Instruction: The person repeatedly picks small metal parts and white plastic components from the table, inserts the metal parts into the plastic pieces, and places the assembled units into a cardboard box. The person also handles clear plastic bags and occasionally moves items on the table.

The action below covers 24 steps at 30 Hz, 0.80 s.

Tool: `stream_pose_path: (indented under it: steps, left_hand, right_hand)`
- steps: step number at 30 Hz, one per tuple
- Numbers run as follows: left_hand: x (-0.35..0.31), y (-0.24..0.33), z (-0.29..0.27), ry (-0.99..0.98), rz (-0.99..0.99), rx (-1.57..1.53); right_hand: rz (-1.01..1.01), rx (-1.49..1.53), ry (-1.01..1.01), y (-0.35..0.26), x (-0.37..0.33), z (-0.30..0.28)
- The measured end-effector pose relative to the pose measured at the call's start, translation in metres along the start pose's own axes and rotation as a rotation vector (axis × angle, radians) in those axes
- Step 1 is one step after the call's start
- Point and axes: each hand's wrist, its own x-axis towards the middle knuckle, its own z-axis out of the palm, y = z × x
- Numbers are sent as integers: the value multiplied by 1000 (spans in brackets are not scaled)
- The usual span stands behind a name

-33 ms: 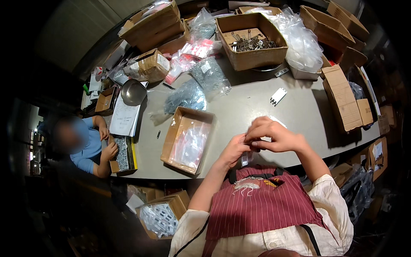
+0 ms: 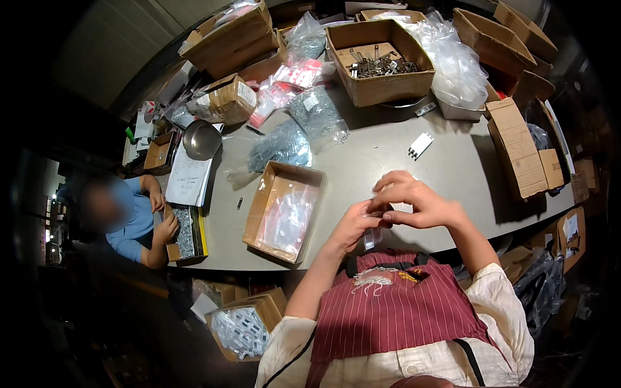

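Close to the table's near edge, my two hands meet at the fingertips. My left hand (image 2: 351, 227) is closed on a small clear plastic bag (image 2: 369, 241), whose lower end hangs below the fingers. Over it bends my right hand (image 2: 414, 202), thumb and index finger at the left fingertips, the other fingers arched above. What the right fingertips pinch is hidden. Under the right hand a white piece (image 2: 402, 207) shows in part on the table. Left of my hands stands an open cardboard box (image 2: 255, 223) with clear plastic bags (image 2: 284, 220) inside.
White pieces with dark prongs (image 2: 420, 146) lie beyond my hands. A cardboard box of metal parts (image 2: 381, 92) stands at the back. Bagged parts (image 2: 281, 145) and a metal bowl (image 2: 201, 140) are farther left. At the left, a person (image 2: 132, 223) handles a box of small parts (image 2: 185, 233).
My right hand's fingers have risen slightly and spread a little over the left fingertips. The left hand and its bag have hardly moved.
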Motion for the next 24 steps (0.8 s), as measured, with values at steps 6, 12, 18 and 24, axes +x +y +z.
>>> stream_pose_path:
  steps: [6,12,18,24]
  left_hand:
    - [0,-6,-22,-153,44,71]
    - [-13,3,-2,336,492,232]
    - [-16,-2,6,504,646,142]
    - [-34,-4,6,717,968,884]
  right_hand:
    - [-94,-41,66,-1,3,4]
    - [187,189,380,-1,2,6]
    - [179,262,513,-12,1,23]
    - [-5,-27,350,-24,13,42]
